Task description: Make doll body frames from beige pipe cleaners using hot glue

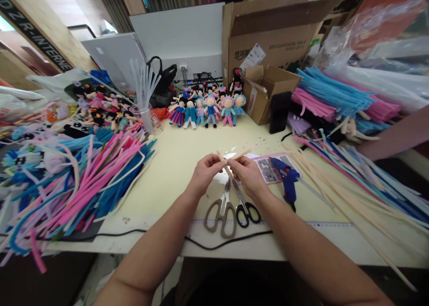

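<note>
My left hand (208,172) and my right hand (247,174) meet above the middle of the table, fingertips pinched together. Between them is a beige pipe cleaner (241,153), bent or twisted, with its ends sticking out above the fingers; its middle is hidden by them. Just below the hands lie grey-handled scissors (222,214) and a smaller black-handled pair (248,211). A blue glue gun (288,183) rests to the right of my right hand, beside a pink-edged picture card (270,168).
Heaps of coloured pipe cleaners lie at the left (97,176) and right (368,172). Several small dolls (211,107) stand at the back, near an open cardboard box (271,91) and a dark phone (280,112). A black cable (228,244) runs along the front edge.
</note>
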Available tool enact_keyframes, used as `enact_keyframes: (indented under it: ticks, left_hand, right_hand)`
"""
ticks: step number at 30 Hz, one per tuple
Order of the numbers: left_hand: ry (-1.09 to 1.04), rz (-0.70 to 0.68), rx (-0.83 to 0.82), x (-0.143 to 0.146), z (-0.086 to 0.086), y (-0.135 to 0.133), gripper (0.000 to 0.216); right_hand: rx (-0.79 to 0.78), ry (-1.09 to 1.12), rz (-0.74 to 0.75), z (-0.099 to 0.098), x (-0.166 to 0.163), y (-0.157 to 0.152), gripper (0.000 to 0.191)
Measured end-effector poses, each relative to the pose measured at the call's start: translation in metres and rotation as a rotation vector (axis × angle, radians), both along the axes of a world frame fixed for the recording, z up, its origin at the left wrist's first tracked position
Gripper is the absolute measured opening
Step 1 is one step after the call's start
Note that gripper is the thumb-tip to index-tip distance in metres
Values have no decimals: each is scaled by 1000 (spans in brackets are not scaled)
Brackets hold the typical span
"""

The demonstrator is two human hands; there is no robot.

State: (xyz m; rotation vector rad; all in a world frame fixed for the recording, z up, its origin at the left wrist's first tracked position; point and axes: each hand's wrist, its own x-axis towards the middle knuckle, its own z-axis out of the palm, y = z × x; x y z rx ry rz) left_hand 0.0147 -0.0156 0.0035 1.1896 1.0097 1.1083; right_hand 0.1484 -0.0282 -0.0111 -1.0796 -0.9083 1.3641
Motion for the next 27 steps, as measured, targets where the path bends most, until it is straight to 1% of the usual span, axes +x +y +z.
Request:
enact_keyframes:
  ticks: [7, 13, 19, 21, 24, 25, 27]
  left_hand:
    - [-110, 41, -64, 4, -7, -2, 17]
    - [-160, 74, -77, 8, -5, -4, 20]
    - [-65, 119, -15, 9, -6, -4, 18]
    - [-22, 141, -1, 10, -8, -4, 16]
    - [17, 164, 24, 9, -9, -3, 15]
    - [15, 155, 30, 9, -8, -2, 15]
    - [-11, 92, 26, 5, -6, -1, 16]
  right_hand:
    - [57, -11, -38, -5, -4, -2, 23]
    - [60, 0, -46, -5, -5, -2, 23]
    - [20, -31, -60, -2, -7, -4, 23]
    - [7, -73, -71, -1, -9, -5, 25]
    - [31, -147, -85, -2, -9, -6, 27]
    - [40, -162, -90, -3, -9, -5, 27]
    - [44, -162, -95, -4, -7, -4, 26]
